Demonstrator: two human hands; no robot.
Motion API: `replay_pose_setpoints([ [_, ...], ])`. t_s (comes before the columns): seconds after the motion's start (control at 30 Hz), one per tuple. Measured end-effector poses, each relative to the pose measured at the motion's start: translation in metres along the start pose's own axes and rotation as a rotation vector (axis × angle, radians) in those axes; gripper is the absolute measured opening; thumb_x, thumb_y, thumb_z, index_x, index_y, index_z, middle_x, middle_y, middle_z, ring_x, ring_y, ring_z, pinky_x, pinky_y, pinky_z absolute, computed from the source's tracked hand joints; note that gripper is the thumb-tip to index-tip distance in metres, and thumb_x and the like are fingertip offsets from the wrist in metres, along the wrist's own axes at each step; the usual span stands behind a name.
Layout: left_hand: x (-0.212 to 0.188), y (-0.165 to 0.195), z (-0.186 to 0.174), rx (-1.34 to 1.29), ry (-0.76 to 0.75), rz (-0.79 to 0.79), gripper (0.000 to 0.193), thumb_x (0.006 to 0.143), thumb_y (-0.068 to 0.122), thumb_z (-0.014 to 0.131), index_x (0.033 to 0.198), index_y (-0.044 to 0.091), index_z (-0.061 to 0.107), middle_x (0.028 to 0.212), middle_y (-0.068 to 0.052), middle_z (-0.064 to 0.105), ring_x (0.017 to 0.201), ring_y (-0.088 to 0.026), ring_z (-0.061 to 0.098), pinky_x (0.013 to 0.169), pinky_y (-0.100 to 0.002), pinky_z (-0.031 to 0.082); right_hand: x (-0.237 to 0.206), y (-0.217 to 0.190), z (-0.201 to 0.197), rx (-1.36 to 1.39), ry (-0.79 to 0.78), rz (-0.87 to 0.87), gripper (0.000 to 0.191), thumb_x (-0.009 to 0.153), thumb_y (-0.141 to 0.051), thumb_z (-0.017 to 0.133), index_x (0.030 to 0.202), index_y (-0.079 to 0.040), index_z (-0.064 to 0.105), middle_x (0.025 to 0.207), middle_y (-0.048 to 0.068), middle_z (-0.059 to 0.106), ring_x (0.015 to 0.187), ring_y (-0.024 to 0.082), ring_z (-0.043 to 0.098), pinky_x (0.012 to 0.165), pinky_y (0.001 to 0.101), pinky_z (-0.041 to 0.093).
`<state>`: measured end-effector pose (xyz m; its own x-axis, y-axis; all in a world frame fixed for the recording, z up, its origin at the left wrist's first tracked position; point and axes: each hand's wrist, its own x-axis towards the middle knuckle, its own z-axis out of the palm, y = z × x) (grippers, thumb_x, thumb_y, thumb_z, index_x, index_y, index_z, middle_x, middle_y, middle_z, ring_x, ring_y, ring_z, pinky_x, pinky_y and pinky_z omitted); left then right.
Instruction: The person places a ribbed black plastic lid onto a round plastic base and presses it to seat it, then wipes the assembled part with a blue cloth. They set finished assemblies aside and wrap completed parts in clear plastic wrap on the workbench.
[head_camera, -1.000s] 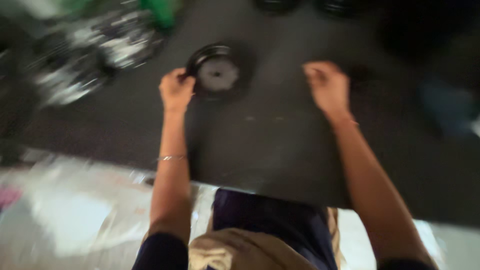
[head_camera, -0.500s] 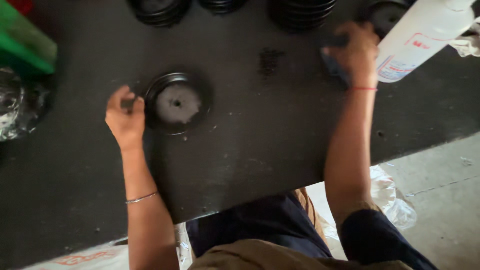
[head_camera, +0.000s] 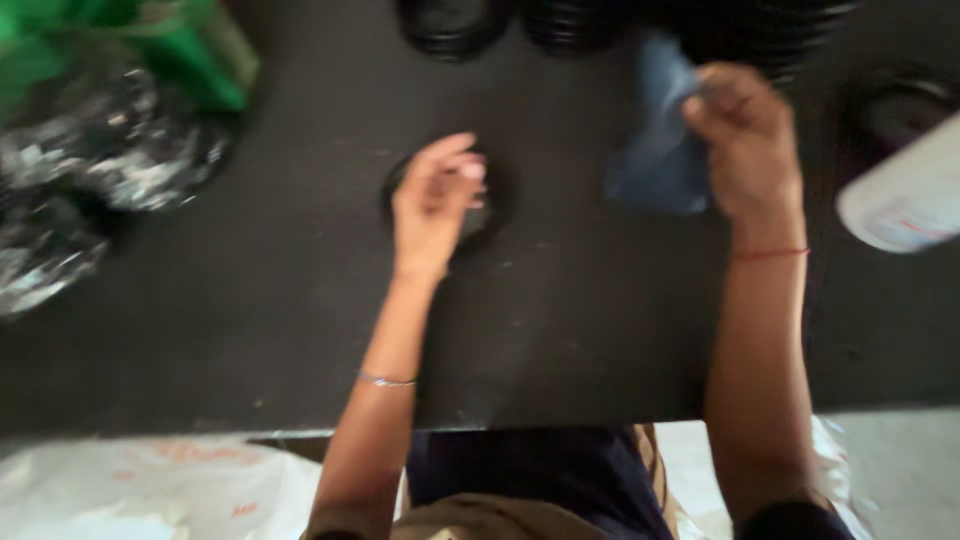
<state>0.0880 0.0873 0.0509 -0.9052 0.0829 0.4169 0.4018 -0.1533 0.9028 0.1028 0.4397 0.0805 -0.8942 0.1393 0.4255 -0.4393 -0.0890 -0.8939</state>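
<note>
A round black disc-shaped part (head_camera: 487, 212) lies on the dark tabletop (head_camera: 560, 320), mostly covered by my left hand (head_camera: 435, 205), which rests on top of it with fingers loosely spread. My right hand (head_camera: 742, 135) is raised over the table at the upper right, closed on a blue cloth (head_camera: 660, 150) that hangs down from its fingers. The frame is blurred, so fine detail of the disc is lost.
Several black round parts (head_camera: 450, 25) are stacked along the far edge. A green container (head_camera: 195, 55) and shiny metal parts (head_camera: 110, 160) sit at the left. A white bottle or roll (head_camera: 900, 195) lies at the right. White plastic sheeting (head_camera: 150, 485) lies below the table's near edge.
My left hand moved from beside the disc onto it. My right hand lifted the blue cloth from the far right toward the middle. The view shifted.
</note>
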Motion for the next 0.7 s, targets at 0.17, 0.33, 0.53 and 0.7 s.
replay_pose_setpoints([
  [0.17, -0.002, -0.007, 0.009, -0.269, -0.163, -0.297, 0.047, 0.096, 0.028, 0.069, 0.137, 0.009, 0.058, 0.119, 0.001, 0.070, 0.095, -0.009, 0.068, 0.080, -0.027, 0.059, -0.013, 0.023, 0.089, 0.247, -0.233, 0.291, 0.021, 0.106, 0.005, 0.058, 0.123, -0.005, 0.066, 0.115, 0.001, 0.067, 0.109, 0.009, 0.063, 0.099, 0.0232, 0.052],
  [0.33, -0.002, -0.011, 0.000, -0.287, -0.180, -0.416, 0.033, 0.096, 0.029, 0.075, 0.120, 0.007, 0.071, 0.105, 0.003, 0.071, 0.094, -0.005, 0.065, 0.080, -0.024, 0.054, -0.023, 0.037, 0.122, 0.359, -0.261, 0.478, 0.021, 0.101, 0.000, 0.057, 0.119, -0.006, 0.065, 0.112, 0.004, 0.071, 0.104, 0.012, 0.066, 0.093, 0.0248, 0.056],
  [0.53, 0.001, -0.006, -0.013, -0.419, -0.157, -0.513, 0.018, 0.094, 0.028, 0.078, 0.100, 0.014, 0.069, 0.082, 0.010, 0.060, 0.072, 0.000, 0.054, 0.063, -0.018, 0.046, -0.027, 0.030, 0.132, -0.047, -0.177, 0.450, 0.019, 0.101, -0.009, 0.062, 0.120, -0.005, 0.064, 0.109, 0.004, 0.070, 0.102, 0.012, 0.066, 0.087, 0.0258, 0.057],
  [0.7, 0.002, 0.004, -0.014, -0.331, -0.063, -0.426, 0.020, 0.094, 0.029, 0.079, 0.099, 0.014, 0.066, 0.080, 0.011, 0.054, 0.067, 0.002, 0.047, 0.052, -0.015, 0.037, -0.035, 0.012, 0.146, -0.534, -0.157, -0.041, 0.029, 0.107, -0.016, 0.063, 0.132, -0.001, 0.065, 0.121, 0.009, 0.066, 0.109, 0.016, 0.065, 0.092, 0.0279, 0.054],
])
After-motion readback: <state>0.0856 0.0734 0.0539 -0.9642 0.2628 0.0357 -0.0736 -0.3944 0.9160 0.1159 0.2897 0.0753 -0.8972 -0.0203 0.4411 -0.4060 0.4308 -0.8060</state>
